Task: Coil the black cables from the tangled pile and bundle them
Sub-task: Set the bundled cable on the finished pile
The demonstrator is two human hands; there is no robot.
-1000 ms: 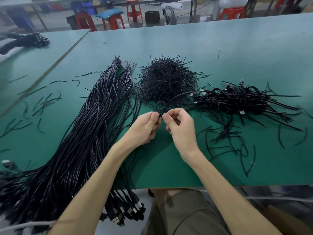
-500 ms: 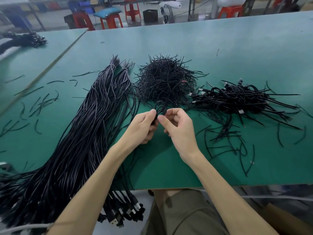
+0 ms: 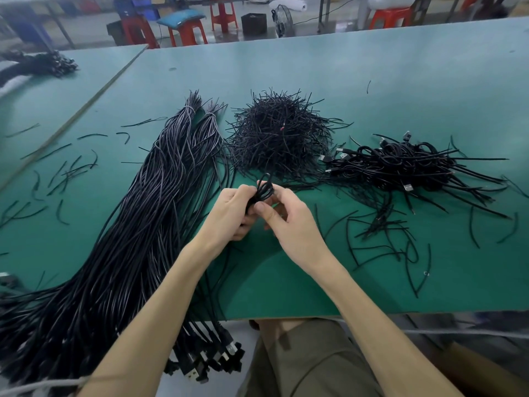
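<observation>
At the green table (image 3: 372, 81), left hand (image 3: 229, 216) and right hand (image 3: 289, 222) together pinch a small coil (image 3: 263, 190) held just above the surface, its tail, trailing a second ago, now wound in, so tying it looks next.

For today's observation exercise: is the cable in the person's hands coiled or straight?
Coiled: the cable shows small loops, held by the left hand and right hand.
</observation>
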